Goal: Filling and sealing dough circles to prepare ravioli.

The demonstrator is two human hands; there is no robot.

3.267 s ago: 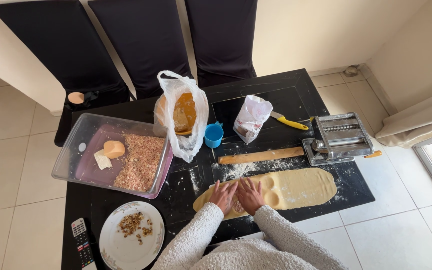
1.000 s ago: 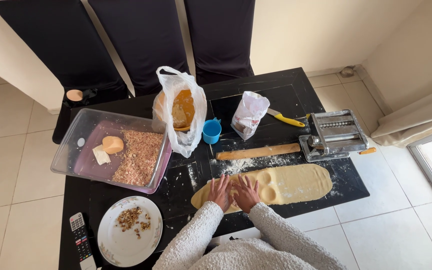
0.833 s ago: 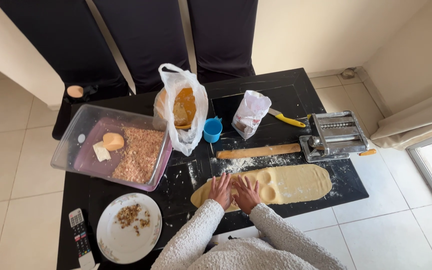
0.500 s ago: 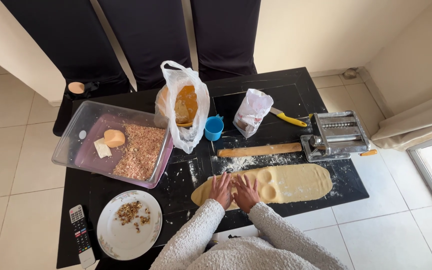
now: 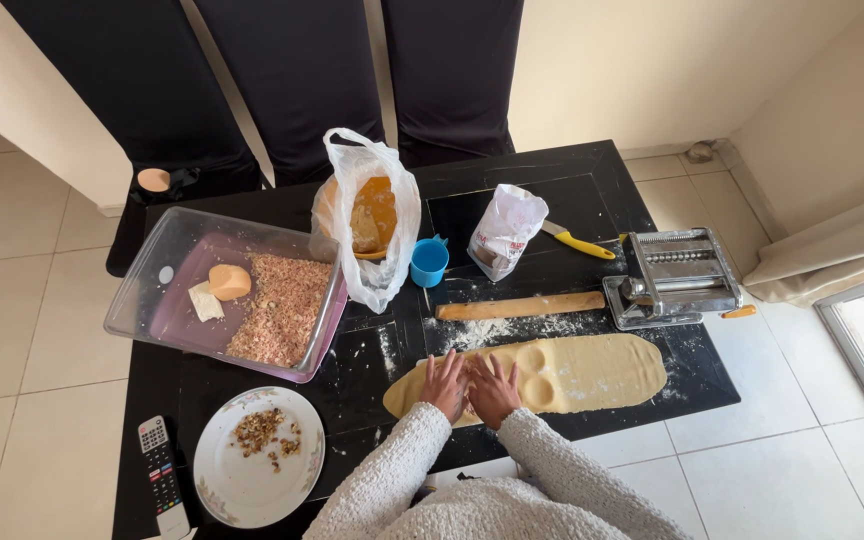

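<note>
A long pale sheet of rolled dough [image 5: 592, 370] lies on the floured black table [image 5: 572, 190], with two round mounds pressed into it near its middle. My left hand [image 5: 444, 384] and my right hand [image 5: 493, 388] lie flat side by side on the sheet's left part, fingers spread and pressing down, holding nothing. White fuzzy sleeves cover both arms. A wooden rolling pin [image 5: 520, 306] lies just beyond the dough.
A metal pasta machine [image 5: 674, 277] stands at the right. A paper flour bag [image 5: 503, 231], a yellow-handled knife [image 5: 578, 240], a blue cup [image 5: 429, 262] and a plastic bag [image 5: 370, 228] are behind. A clear tub [image 5: 157, 288], a plate [image 5: 227, 485] and a remote [image 5: 160, 476] are left.
Both hands stay pressed on the dough's left part with only slight shifts of the fingers. The view has drifted a little.
</note>
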